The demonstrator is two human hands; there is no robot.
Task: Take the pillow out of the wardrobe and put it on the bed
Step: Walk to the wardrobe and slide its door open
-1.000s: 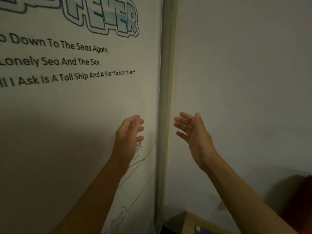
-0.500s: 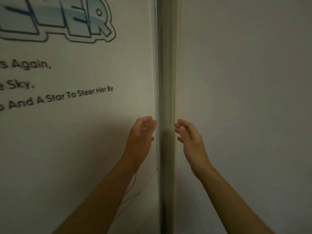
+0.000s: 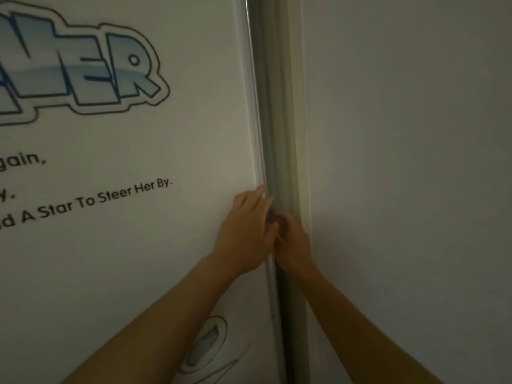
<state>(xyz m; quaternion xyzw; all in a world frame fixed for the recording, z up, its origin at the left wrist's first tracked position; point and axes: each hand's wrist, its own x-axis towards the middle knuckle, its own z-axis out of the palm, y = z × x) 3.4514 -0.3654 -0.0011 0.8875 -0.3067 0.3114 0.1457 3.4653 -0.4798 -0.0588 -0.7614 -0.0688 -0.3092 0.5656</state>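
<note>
wardrobe door [image 3: 138, 245]: smooth, matt, printed | door edge strip [image 3: 253, 106]: glossy, metal-like | wall [image 3: 415, 162]: matt, plain

Plain wall [image 3: 410, 162]: pale, unmarked, right of the vertical frame strip [image 3: 277, 120]. Printed panel [image 3: 138, 259]: left of the strip, white, blue outlined lettering [image 3: 105, 76] above, black text line [image 3: 105, 198] below, a faint line drawing [image 3: 207, 345] near its foot. Light: dim.

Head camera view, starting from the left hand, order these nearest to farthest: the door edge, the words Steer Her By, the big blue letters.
1. Door edge, at the left hand's fingertips, right.
2. Steer Her By text, to the left.
3. Big blue letters, upper left.
</note>
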